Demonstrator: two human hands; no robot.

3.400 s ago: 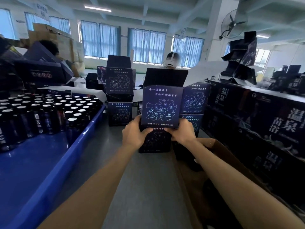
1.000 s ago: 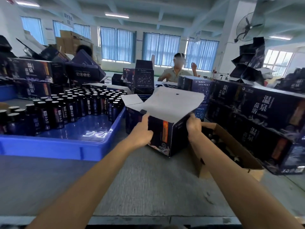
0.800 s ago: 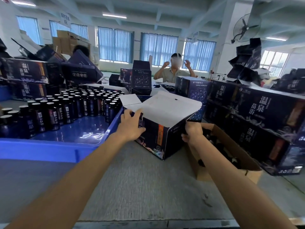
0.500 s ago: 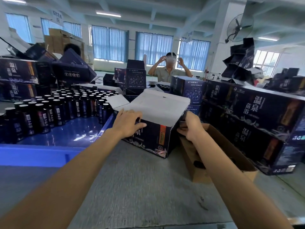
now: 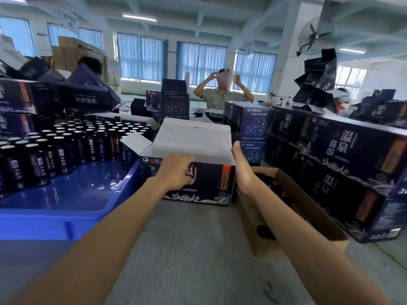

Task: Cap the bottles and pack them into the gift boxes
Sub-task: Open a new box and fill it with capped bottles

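Bottles (image 5: 66,146): stood upright in blue tray (image 5: 55,216), left. Gift box (image 5: 209,183): centre, flaps raised; front rim gripped by left hand (image 5: 176,170), right wall pressed by flat, straight-fingered right hand (image 5: 242,170). Risk: light box probably slid or tipped if nudged during loading; flaps knocked inward.

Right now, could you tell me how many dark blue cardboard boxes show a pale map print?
3. The far map box stands beyond the open white-lined gift box; the upper map box sits on the lower map box to its right. Others may be hidden.
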